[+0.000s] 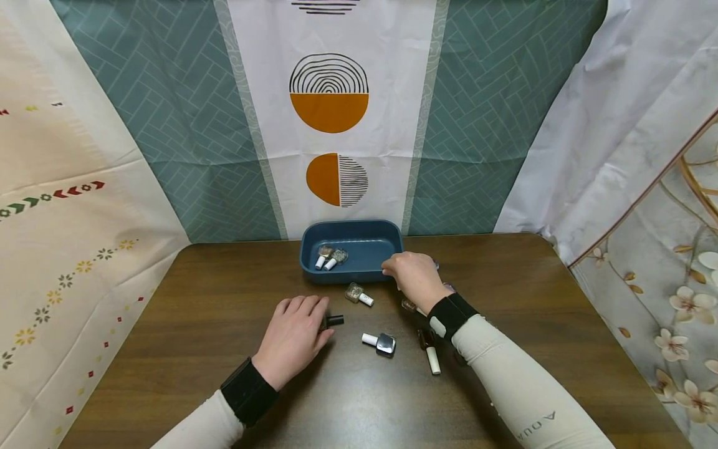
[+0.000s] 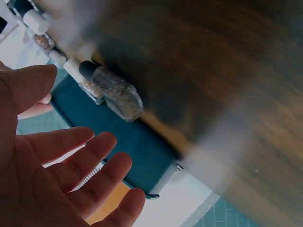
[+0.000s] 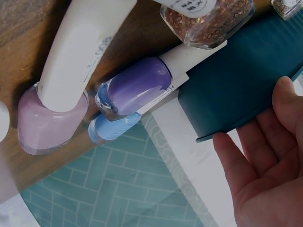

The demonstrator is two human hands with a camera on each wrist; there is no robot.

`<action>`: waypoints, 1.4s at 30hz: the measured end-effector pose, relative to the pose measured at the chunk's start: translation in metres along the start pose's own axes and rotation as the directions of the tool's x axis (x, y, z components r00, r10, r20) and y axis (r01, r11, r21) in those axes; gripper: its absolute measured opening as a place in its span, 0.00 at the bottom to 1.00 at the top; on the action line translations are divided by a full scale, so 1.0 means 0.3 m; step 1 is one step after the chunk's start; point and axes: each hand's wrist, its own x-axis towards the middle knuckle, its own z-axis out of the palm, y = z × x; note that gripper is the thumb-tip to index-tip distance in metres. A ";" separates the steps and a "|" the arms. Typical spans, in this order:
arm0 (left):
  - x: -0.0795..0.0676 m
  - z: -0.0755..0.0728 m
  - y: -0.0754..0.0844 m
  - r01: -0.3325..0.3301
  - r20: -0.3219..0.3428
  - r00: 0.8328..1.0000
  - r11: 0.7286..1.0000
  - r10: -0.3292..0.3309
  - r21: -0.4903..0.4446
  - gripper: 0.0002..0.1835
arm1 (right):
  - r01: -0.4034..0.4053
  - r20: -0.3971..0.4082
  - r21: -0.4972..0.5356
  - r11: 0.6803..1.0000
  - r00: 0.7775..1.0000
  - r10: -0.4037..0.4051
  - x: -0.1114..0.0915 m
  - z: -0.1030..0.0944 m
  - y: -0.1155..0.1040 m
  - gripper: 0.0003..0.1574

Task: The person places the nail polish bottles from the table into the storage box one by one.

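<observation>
in the head view, a blue tray [image 1: 342, 276] sits at the middle of the far edge of the bench [image 1: 179, 349], two white-capped glitter bottles [image 1: 339, 255] lying in its left end. the right hand [image 1: 417, 277] is at the tray's near right corner; the left hand [image 1: 297, 333] is beside a black-capped bottle [image 1: 335, 320], left of the bench's middle. a gold glitter bottle [image 1: 353, 292] lies just before the tray's near edge, a dark grey bottle [image 1: 386, 344] nearer the bench's front edge, a dark brown bottle [image 1: 426, 338] to its right. in the left wrist view, the left fingers are released and loosely bent. in the right wrist view, the right fingers grasp the tray's rim, thumb on the wall; purple [image 3: 135, 85] and pale lilac [image 3: 52, 120] bottles lie near the bench's far edge.
</observation>
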 end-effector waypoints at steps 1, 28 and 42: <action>-0.001 0.003 -0.002 0.000 0.001 1.000 1.000 0.000 -0.001 0.34 | 0.000 -0.001 -0.001 1.000 1.000 0.000 0.000 0.001 0.001 0.08; 0.002 0.028 -0.035 0.018 0.062 0.998 1.000 -0.017 -0.003 0.29 | -0.010 0.000 0.001 1.000 1.000 0.010 0.001 0.005 0.003 0.09; 0.010 0.037 -0.038 0.009 0.045 0.999 1.000 -0.009 0.012 0.22 | -0.009 0.007 0.001 1.000 1.000 0.009 0.002 0.007 0.006 0.10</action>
